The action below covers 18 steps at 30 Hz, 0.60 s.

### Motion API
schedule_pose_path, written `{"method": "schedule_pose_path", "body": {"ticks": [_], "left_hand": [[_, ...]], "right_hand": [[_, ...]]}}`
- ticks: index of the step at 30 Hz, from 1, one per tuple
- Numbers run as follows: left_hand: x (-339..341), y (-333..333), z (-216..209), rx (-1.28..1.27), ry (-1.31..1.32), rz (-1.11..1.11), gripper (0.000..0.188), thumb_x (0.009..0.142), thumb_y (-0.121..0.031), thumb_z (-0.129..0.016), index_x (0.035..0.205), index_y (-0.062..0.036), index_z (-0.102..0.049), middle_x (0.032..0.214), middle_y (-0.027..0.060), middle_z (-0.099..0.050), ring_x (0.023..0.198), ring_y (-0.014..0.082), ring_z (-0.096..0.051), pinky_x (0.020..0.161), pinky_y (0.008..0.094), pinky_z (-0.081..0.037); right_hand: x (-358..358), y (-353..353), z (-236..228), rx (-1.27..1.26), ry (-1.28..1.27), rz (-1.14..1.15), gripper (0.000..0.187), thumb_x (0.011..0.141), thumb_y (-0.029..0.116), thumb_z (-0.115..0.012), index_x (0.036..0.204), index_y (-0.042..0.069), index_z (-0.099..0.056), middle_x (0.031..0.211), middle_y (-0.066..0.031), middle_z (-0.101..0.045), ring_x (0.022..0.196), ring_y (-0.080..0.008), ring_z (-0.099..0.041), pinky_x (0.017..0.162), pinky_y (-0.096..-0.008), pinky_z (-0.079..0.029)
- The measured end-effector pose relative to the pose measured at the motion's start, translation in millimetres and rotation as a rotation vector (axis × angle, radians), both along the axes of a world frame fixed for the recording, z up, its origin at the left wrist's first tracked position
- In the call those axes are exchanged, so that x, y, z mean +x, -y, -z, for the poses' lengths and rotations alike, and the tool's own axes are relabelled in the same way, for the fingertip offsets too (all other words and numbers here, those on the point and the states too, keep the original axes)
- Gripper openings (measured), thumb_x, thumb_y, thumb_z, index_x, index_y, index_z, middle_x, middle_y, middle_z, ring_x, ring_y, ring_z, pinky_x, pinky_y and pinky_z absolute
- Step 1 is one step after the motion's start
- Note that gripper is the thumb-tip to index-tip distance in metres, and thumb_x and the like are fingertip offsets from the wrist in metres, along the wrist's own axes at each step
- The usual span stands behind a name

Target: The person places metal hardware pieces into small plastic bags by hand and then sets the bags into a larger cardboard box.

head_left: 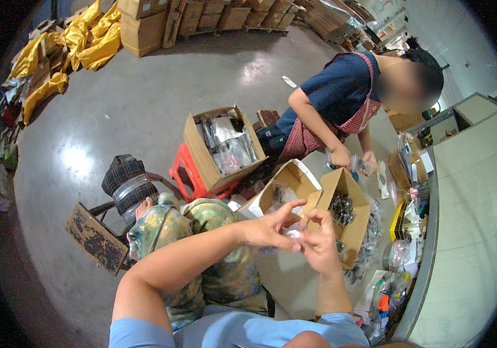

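Both my hands meet over the near side of the work table, around a small clear plastic bag (292, 232). My left hand (269, 228) pinches it from the left, thumb below and fingers arched above. From the right, my right hand (320, 242) closes its fingertips on the same bag. What the bag contains is too small to make out. Just beyond my hands stands a white-sided open carton (302, 174) with clear bags inside. To its right is a brown open carton (360, 232) holding dark small items in clear bags.
Across the table a co-worker (341, 87) in a checked apron handles small packets. A carton of bagged goods (202, 165) rests on a red stool (186, 180). A worn wooden stool (95, 235) stands at left. Bagged small parts (370, 252) and coloured items (383, 301) lie at right.
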State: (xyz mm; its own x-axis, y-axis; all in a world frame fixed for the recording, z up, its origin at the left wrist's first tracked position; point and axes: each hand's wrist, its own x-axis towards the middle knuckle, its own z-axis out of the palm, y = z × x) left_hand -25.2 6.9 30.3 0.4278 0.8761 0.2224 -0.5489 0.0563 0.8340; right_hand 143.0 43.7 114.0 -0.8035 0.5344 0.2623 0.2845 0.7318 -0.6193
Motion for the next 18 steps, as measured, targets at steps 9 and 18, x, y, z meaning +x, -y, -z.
{"method": "schedule_pose_path", "body": {"ticks": [9,18], "left_hand": [[9,-3,4,-0.015,0.005,-0.415,0.017,0.088,-0.013,-0.06,0.095,0.002,-0.064,0.084,0.0017,-0.064,0.075,0.005,-0.055,0.066,0.0208,-0.046],[10,-1,8,-0.055,-0.097,-0.535,0.016,0.088,-0.014,-0.061,0.088,0.0006,-0.065,0.079,0.0018,-0.064,0.072,0.0052,-0.056,0.064,0.0222,-0.047]], "right_hand": [[7,-10,21,-0.151,-0.219,0.265,0.016,0.067,0.0,-0.074,0.081,-0.003,-0.068,0.084,-0.0119,-0.065,0.078,-0.0172,-0.062,0.069,-0.0261,-0.049],[-3,-9,26,-0.116,-0.059,0.136,0.018,0.071,0.001,-0.071,0.088,-0.003,-0.066,0.096,-0.0096,-0.057,0.082,-0.0174,-0.058,0.069,-0.0256,-0.047]]}}
